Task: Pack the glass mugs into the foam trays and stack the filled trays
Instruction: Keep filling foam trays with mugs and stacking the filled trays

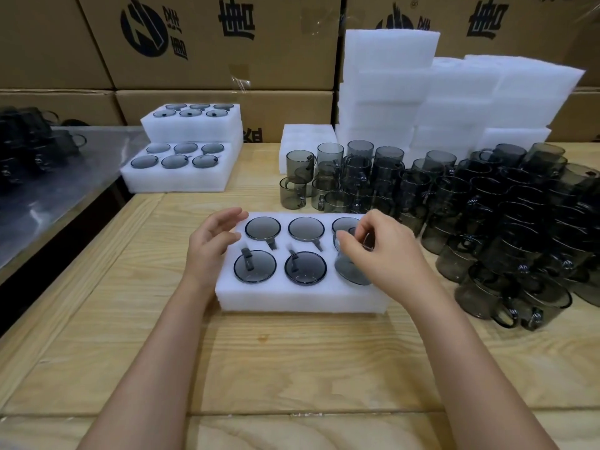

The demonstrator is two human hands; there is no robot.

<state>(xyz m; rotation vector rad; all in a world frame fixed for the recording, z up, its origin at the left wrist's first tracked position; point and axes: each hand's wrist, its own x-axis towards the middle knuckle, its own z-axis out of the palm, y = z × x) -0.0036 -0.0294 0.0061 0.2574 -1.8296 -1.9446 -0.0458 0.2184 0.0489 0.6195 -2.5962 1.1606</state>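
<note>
White foam tray (292, 297) on the worktop (292, 368) holds five smoky grey glass mugs (262, 228); right hand (386, 251) grips a sixth mug (352, 269), left hand (212, 241) open.

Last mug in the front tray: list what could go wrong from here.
1. The mug, pinched at its rim by the right hand, sits tilted over the near right pocket of the tray; it may jam, or knock the far right mug.
2. The loose mugs are stacked close by the right forearm; a careless pull back could topple them.
</note>
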